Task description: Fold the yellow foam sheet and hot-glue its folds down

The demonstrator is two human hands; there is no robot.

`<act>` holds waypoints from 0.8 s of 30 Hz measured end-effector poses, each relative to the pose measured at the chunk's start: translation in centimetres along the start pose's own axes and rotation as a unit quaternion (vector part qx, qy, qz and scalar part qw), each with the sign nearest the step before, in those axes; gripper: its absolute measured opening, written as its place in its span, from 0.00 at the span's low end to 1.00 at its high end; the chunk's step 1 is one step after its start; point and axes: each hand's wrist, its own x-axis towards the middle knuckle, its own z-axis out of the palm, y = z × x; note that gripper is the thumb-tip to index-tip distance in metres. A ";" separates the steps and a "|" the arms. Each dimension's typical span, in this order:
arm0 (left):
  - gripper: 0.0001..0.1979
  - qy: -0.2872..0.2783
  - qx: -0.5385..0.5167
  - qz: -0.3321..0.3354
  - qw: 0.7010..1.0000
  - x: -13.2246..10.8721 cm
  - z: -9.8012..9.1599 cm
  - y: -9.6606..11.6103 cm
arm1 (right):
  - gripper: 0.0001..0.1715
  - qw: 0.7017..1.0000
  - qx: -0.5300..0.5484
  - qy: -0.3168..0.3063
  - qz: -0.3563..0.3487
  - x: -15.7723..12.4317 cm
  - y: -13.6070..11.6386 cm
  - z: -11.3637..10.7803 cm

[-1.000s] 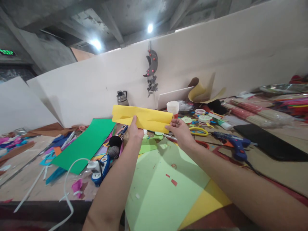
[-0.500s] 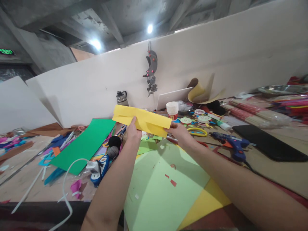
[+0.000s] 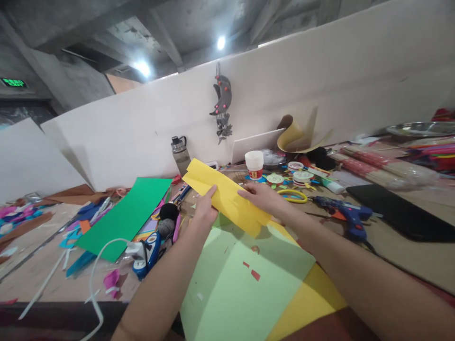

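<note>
A folded strip of yellow paper (image 3: 227, 199) is held up in the air, slanting down to the right, with a crease along its length. My left hand (image 3: 206, 206) pinches its lower left edge, thumb on the front. My right hand (image 3: 261, 195) grips the upper right edge, fingers partly behind the paper. Beneath both hands lies a pale green sheet (image 3: 227, 279) carrying small red scraps (image 3: 255, 274). Under that sheet a yellow sheet (image 3: 313, 298) sticks out on the right.
On the left are a green sheet (image 3: 124, 218), a blue power strip (image 3: 146, 255) and its white cable (image 3: 94, 284). Yellow-handled scissors (image 3: 293, 196), a blue glue gun (image 3: 350, 218) and a black slab (image 3: 398, 210) lie right. Paper cups (image 3: 254, 165) and a bottle (image 3: 180, 155) stand behind.
The yellow paper has tilted, its right end dropping and swinging nearer. My right hand has shifted from the right end to the upper edge; my left hand has moved slightly right and down.
</note>
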 end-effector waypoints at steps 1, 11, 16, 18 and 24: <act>0.09 -0.007 0.002 -0.005 1.000 -0.4 0.1 -0.5 | 0.18 0.999 -0.044 -0.002 -0.012 -0.1 0.0 0.0; 0.23 0.142 0.276 0.372 0.875 1.9 -2.8 5.4 | 0.13 0.984 -0.135 -0.111 0.018 -0.6 0.1 -2.2; 0.10 -0.196 0.452 0.362 0.792 1.2 -2.0 5.7 | 0.10 0.974 -0.150 -0.168 -0.007 -0.5 0.4 -2.2; 0.05 -0.309 0.538 0.334 0.710 1.0 -1.6 4.7 | 0.10 0.970 -0.156 -0.184 -0.019 -0.5 0.4 -2.3; 0.15 -0.358 0.679 0.292 0.570 1.2 -1.1 3.4 | 0.18 0.972 -0.172 -0.145 -0.072 -0.5 -0.2 -1.8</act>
